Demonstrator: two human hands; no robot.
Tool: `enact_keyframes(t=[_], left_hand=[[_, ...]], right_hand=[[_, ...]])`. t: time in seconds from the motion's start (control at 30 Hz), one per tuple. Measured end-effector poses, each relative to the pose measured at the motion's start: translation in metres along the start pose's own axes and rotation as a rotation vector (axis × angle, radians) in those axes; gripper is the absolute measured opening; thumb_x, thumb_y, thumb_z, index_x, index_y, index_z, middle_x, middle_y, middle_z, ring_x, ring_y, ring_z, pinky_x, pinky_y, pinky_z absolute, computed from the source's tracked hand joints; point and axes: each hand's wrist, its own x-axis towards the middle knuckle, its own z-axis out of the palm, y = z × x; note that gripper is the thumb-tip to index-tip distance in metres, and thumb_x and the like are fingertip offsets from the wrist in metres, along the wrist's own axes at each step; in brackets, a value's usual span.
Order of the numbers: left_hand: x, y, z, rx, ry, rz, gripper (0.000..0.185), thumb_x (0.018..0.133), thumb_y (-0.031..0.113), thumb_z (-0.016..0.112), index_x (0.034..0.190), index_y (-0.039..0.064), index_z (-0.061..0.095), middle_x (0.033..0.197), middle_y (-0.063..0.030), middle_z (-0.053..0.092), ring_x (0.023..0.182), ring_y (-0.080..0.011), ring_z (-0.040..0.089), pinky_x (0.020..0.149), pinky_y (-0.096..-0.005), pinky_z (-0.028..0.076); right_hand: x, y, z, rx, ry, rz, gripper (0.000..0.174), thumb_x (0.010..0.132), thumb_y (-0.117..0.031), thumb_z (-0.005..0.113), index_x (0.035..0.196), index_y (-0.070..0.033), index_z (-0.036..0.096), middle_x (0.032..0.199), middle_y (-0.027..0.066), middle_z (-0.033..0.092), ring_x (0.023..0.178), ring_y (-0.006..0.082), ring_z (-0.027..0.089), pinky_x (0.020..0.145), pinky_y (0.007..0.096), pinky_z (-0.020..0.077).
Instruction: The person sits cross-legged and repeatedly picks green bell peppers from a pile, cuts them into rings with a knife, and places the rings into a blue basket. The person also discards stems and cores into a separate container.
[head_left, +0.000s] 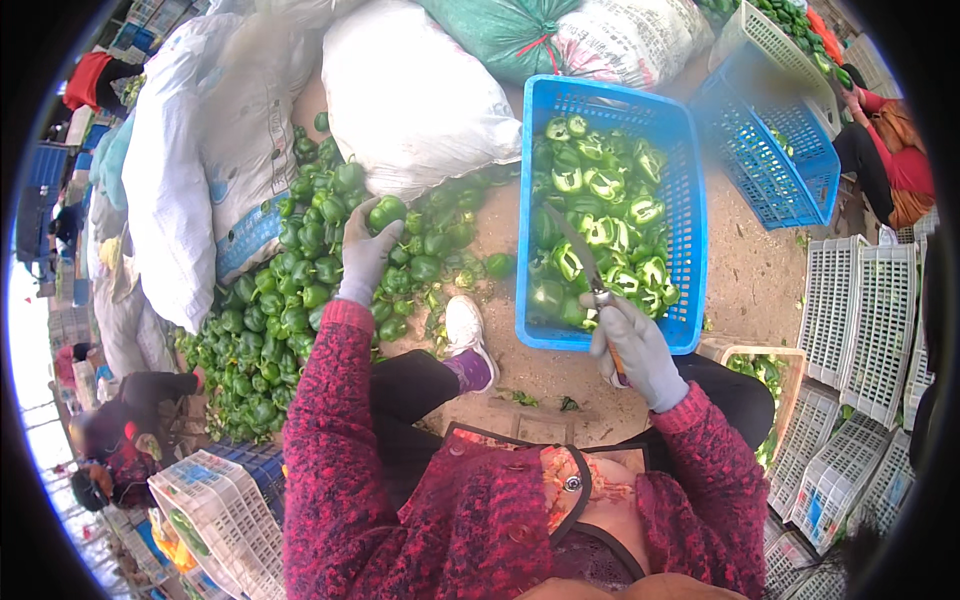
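Observation:
My left hand (367, 247), in a pale glove, has its thumb and fingers around a whole green bell pepper (387, 213) at the edge of a large heap of green peppers (262, 322). In my gloved right hand (637, 345) is a knife (577, 244) with a wooden handle, its blade pointing up and left. The blade hangs over a blue plastic crate (612, 339) that stands in front of my right leg. Cut green pepper pieces (600, 225) lie in that crate, many with their pale insides showing.
White woven sacks (416, 97) and a green sack (499, 34) stand beyond the heap. Another blue crate (795, 165) sits tilted at the right, near a seated person (892, 157). White crates (855, 322) are stacked at the far right. A pale bin (791, 375) of green scraps stands beside my right knee.

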Motion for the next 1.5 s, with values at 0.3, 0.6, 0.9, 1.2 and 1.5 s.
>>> enact_keyframes(t=[0.3, 0.6, 0.9, 1.2, 1.5], left_hand=[[-0.158, 0.204, 0.094, -0.082, -0.234, 0.395, 0.063, 0.075, 0.013, 0.09, 0.129, 0.0, 0.059, 0.122, -0.0176, 0.062, 0.11, -0.0314, 0.061, 0.094, -0.0413, 0.052], [-0.217, 0.235, 0.142, -0.107, -0.213, 0.606, 0.058, 0.074, 0.01, 0.089, 0.124, 0.0, 0.06, 0.121, -0.0159, 0.064, 0.113, -0.0325, 0.061, 0.097, -0.0404, 0.051], [-0.206, 0.226, 0.186, -0.71, -0.438, 0.018, 0.051, 0.094, 0.012, 0.077, 0.133, -0.001, 0.048, 0.118, -0.0101, 0.063, 0.105, -0.0145, 0.063, 0.089, -0.0299, 0.054], [-0.167, 0.193, 0.208, -1.288, -0.68, -0.259, 0.045, 0.105, 0.014, 0.061, 0.143, 0.003, 0.041, 0.138, -0.0123, 0.059, 0.127, -0.0239, 0.06, 0.111, -0.044, 0.048], [-0.163, 0.197, 0.211, -0.681, -0.813, 0.184, 0.058, 0.085, -0.009, 0.061, 0.14, 0.004, 0.048, 0.156, -0.0132, 0.047, 0.14, -0.0225, 0.049, 0.115, -0.035, 0.043]], right_hand=[[-0.068, 0.041, 0.015, -0.575, 0.269, -0.523, 0.059, 0.106, -0.05, 0.055, 0.142, -0.004, 0.054, 0.127, 0.0225, 0.067, 0.12, 0.0386, 0.064, 0.101, 0.043, 0.0503], [-0.112, 0.077, -0.022, -0.605, 0.421, -0.454, 0.052, 0.107, -0.046, 0.055, 0.138, -0.003, 0.056, 0.116, 0.0176, 0.072, 0.108, 0.0325, 0.07, 0.091, 0.0407, 0.0544], [-0.053, 0.088, -0.041, 0.138, 0.274, -0.083, 0.056, 0.108, -0.052, 0.05, 0.128, 0.0, 0.061, 0.08, 0.0023, 0.058, 0.055, 0.0113, 0.053, 0.052, 0.0282, 0.0452], [0.011, 0.106, -0.063, 0.419, 0.504, -0.137, 0.048, 0.102, -0.055, 0.061, 0.106, -0.007, 0.063, 0.078, -0.0011, 0.055, 0.056, 0.0093, 0.052, 0.056, 0.0307, 0.0526], [-0.021, 0.032, -0.062, 0.275, 0.326, -0.178, 0.029, 0.092, -0.029, 0.075, 0.108, -0.008, 0.062, 0.08, -0.0039, 0.055, 0.062, 0.0066, 0.053, 0.057, 0.0268, 0.0492]])
